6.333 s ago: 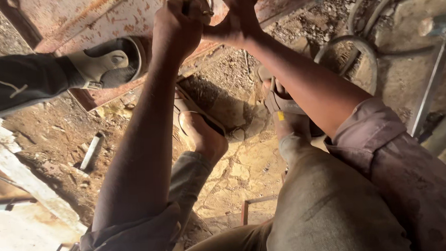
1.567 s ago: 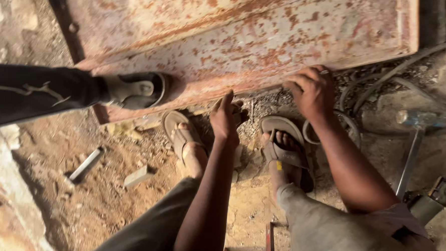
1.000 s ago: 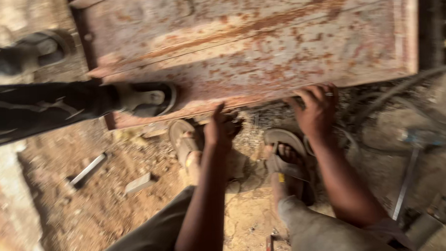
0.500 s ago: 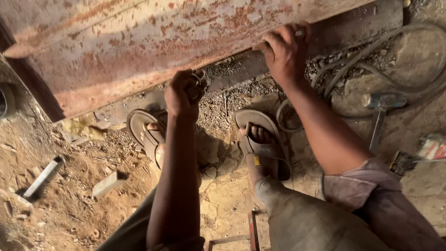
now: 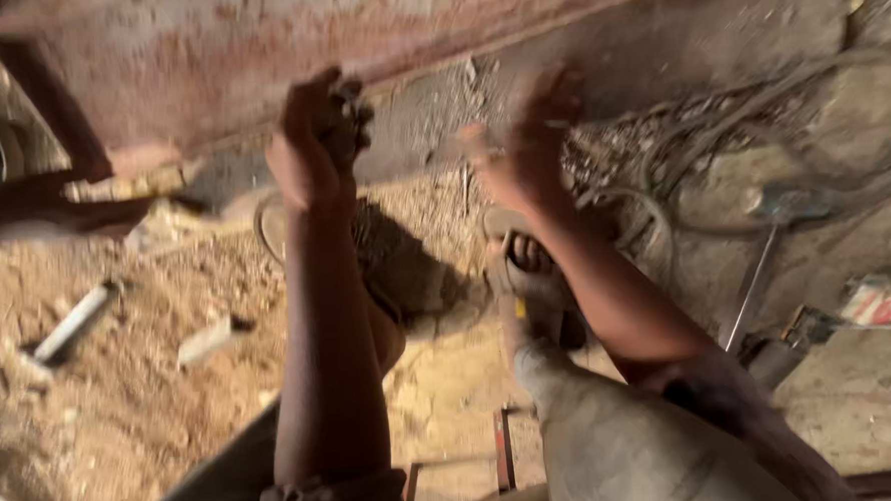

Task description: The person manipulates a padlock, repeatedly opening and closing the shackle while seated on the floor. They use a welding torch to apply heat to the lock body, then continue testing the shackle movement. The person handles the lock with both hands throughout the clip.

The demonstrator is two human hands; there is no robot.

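Overhead, left hand (image 5: 313,151) fingers clench the rusty panel (image 5: 287,57) edge; blurred right hand (image 5: 523,147) fingers unclear.

Dirt floor's a mess: short metal pipe (image 5: 76,322) at nine o'clock, small block (image 5: 206,341) just right of it, tangled cables (image 5: 810,104) at two, hammer (image 5: 765,237) at three.
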